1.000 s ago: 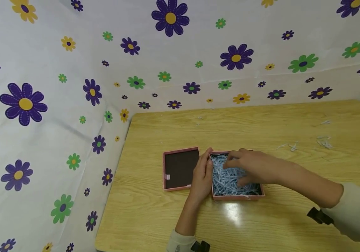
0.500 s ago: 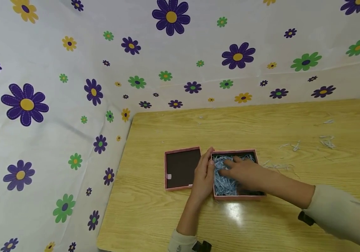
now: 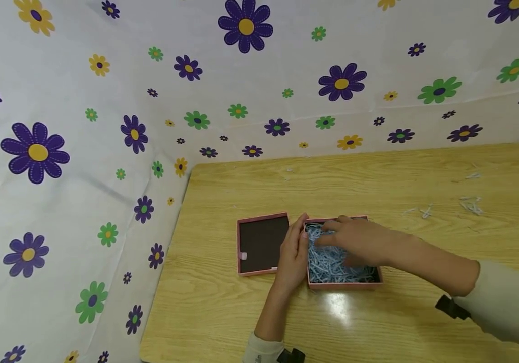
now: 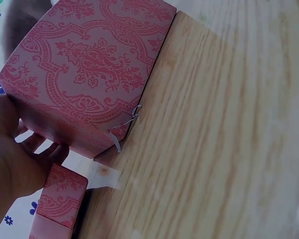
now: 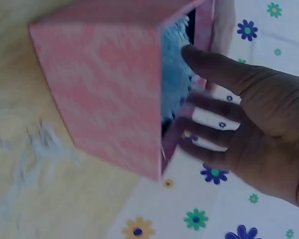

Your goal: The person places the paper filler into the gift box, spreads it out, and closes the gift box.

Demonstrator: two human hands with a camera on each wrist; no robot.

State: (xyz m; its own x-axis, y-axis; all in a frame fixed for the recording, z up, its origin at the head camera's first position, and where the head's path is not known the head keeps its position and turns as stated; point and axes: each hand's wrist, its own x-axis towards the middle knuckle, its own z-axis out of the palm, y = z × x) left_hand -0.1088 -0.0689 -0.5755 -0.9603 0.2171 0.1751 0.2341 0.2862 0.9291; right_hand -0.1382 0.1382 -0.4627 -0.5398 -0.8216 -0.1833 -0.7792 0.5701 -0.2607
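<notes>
A pink patterned box holds pale blue shredded paper. My left hand lies along the box's left wall, fingers extended and thumb at the rim. In the left wrist view its fingers touch the side of the box, where a loose strand hangs at the edge. Over the paper is my right hand, fingers spread and slightly bent. The right wrist view has this hand at the box opening, thumb near the paper and nothing pinched.
Left of the box lies a pink-edged lid, dark inside, close beside my left hand. Loose paper shreds are scattered on the wooden table to the right. A white flower-print cloth hangs behind and at the left.
My right hand went lower and leftward into the paper, then came back up and to the right. Paper now covers more of the box's right part. The left hand stays in place.
</notes>
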